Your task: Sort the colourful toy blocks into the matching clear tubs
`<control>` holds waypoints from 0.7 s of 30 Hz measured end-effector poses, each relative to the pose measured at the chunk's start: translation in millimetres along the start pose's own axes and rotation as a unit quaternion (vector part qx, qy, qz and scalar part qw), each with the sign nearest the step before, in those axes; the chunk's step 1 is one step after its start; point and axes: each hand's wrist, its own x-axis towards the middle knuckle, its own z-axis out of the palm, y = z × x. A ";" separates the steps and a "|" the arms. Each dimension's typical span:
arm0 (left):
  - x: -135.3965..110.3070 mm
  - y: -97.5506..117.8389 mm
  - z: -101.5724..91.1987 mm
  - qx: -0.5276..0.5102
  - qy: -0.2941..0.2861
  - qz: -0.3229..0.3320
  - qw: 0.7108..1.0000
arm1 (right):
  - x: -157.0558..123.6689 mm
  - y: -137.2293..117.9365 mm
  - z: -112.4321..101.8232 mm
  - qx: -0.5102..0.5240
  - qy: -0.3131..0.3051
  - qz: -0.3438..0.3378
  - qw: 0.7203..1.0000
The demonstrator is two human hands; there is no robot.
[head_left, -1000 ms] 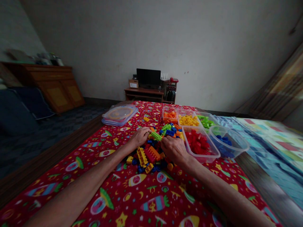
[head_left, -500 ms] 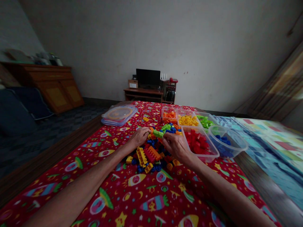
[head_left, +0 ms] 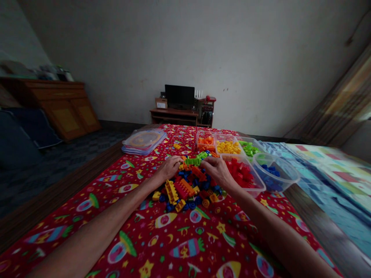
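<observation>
My left hand (head_left: 170, 168) rests at the left edge of a heap of mixed toy building blocks (head_left: 187, 183). Its fingers are curled in, with small orange and yellow pieces at the fingertips; what they hold is hidden. Over the heap's right side is my right hand (head_left: 218, 169), fingers bent and pressed together, their tips hidden from me. A light green block (head_left: 192, 161) lies between the two hands on top of the heap. Nearer me in the heap are a long yellow block (head_left: 171, 192) and a red block (head_left: 181, 189) beside an orange one.
Right of the heap stand clear tubs of sorted blocks: orange (head_left: 206, 143), yellow (head_left: 228, 146), green (head_left: 249, 149), red (head_left: 240, 173) and blue (head_left: 271, 173). Stacked lids (head_left: 143, 141) lie at the back left of the red patterned cloth (head_left: 162, 247). One yellow block (head_left: 177, 146) sits apart.
My right hand has drawn a little to the right, away from the light green block, uncovering more of the heap. My left hand stays nearly in place. The view has shifted slightly.
</observation>
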 end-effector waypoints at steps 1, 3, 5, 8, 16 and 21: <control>0.1 0.4 -0.1 0.001 -0.001 -0.002 1.000 | 1.2 -1.5 -4.2 0.005 0.001 0.002 1.000; 0.4 1.0 -0.3 0.003 -0.005 -0.007 1.000 | 4.3 -4.2 -17.7 -0.004 0.027 -0.008 1.000; 0.9 1.0 -0.3 0.003 -0.007 -0.012 1.000 | 8.4 -5.4 -38.9 -0.044 0.083 -0.028 0.995; 1.9 -0.7 0.7 -0.002 -0.005 -0.014 1.000 | 14.8 -0.5 -81.4 -0.136 0.204 -0.032 0.969; 3.4 -6.3 5.0 -0.007 0.011 -0.016 1.000 | 17.4 62.9 -168.9 -0.307 0.337 0.133 0.880; 3.1 -8.0 5.0 0.001 0.011 -0.010 1.000 | 16.2 81.4 -181.1 -0.275 0.259 0.179 0.908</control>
